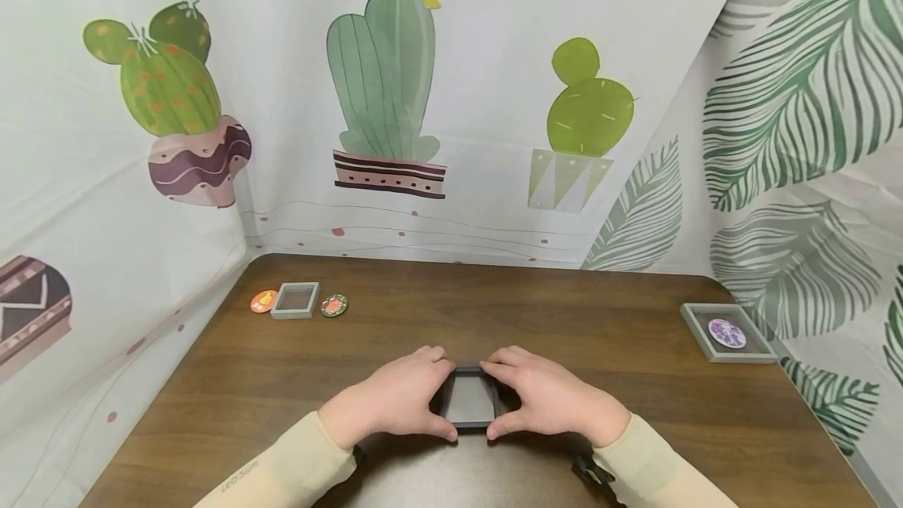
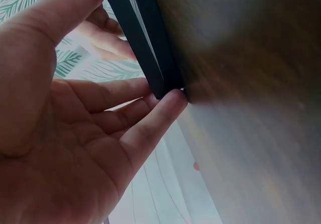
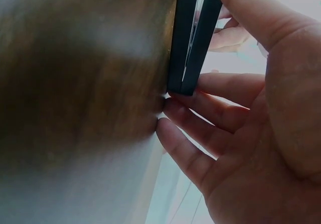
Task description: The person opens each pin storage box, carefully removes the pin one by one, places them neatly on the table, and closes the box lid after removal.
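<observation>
A small black display frame (image 1: 471,426) with a clear window lies at the front middle of the table, between both hands. On its left side my left hand (image 1: 402,397) grips it, thumb at the near corner and fingers at the far corner. Opposite, my right hand (image 1: 543,396) holds the right side the same way. Seen edge-on in the left wrist view, the frame (image 2: 143,43) has two black halves with a clear film between them. In the right wrist view, the frame's halves (image 3: 181,43) stand slightly apart towards the thumb and meet near the fingers.
At the back left, a grey frame (image 1: 277,313) stands between an orange round token (image 1: 264,302) and a dark green-rimmed token (image 1: 335,305). Another grey frame (image 1: 751,357) at the right edge has a purple token (image 1: 727,333) in it. Printed curtains (image 1: 487,100) surround the wooden table (image 1: 564,312).
</observation>
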A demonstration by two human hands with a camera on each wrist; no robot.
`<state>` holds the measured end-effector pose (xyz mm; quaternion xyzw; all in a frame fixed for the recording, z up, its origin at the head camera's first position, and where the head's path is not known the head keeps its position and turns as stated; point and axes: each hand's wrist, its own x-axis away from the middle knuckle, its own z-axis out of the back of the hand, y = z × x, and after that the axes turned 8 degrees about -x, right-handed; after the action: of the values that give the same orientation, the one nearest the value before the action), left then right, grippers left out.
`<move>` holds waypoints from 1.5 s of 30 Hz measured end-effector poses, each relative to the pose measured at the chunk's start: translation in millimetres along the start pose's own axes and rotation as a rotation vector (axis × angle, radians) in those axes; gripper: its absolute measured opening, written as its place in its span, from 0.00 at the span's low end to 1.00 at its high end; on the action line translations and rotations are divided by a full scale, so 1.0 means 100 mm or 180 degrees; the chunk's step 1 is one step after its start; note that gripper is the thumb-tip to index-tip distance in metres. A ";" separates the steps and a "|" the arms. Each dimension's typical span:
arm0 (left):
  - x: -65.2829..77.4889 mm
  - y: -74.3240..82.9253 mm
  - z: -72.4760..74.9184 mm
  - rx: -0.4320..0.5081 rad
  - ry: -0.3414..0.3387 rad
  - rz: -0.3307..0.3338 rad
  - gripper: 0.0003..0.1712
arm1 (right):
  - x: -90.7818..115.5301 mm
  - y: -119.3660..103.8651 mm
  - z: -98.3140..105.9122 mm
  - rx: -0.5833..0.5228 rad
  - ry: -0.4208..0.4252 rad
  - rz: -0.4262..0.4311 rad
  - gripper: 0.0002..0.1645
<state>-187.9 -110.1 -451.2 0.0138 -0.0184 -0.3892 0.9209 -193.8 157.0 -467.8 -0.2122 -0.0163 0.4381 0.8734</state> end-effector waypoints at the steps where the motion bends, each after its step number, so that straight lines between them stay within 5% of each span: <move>1: 0.00 0.00 0.00 -0.0002 0.0002 0.0005 0.52 | 0.00 -0.01 0.01 -0.0005 -0.0006 -0.0001 0.57; 45: -0.02 0.06 -0.03 -0.0120 0.0105 0.0067 0.46 | 0.01 0.02 0.02 -0.0067 -0.0068 0.0019 0.57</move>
<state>-185.0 -104.3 -454.2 0.0027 0.0040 -0.3796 0.9252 -195.5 159.3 -467.4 -0.2168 -0.0296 0.4427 0.8695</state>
